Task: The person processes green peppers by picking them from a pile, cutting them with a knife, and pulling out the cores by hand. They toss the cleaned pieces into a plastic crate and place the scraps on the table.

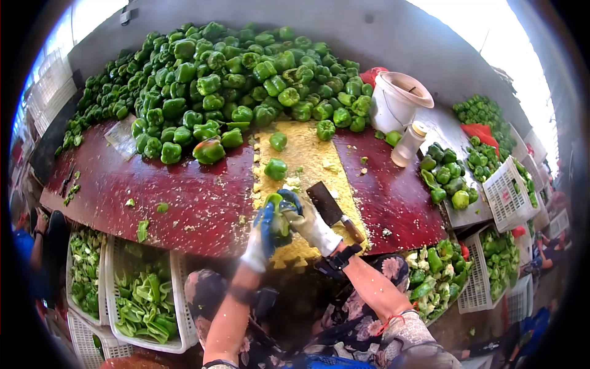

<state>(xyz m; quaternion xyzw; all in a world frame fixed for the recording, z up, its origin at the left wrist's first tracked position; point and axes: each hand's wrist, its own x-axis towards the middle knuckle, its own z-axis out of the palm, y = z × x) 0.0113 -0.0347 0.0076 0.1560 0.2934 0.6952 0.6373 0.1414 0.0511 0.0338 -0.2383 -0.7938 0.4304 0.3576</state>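
Note:
My left hand point(260, 237) and my right hand point(310, 224), both in white and blue gloves, are closed around a green pepper point(280, 227) above the yellow mat point(313, 154). Some of the pepper is hidden by the gloves. Just right of my right hand, a cleaver point(325, 204) with a wooden handle lies on the mat. Two whole peppers rest on the mat beyond my hands, the nearer one point(276, 169) close to my fingertips. Behind them rises a large heap of green peppers point(233, 80).
A white bucket point(393, 104) and a clear bottle point(409, 145) stand at the right of the red table point(184, 197). Crates of peppers, one a white crate point(112, 295), stand below left and right. Parts of other people show at both edges.

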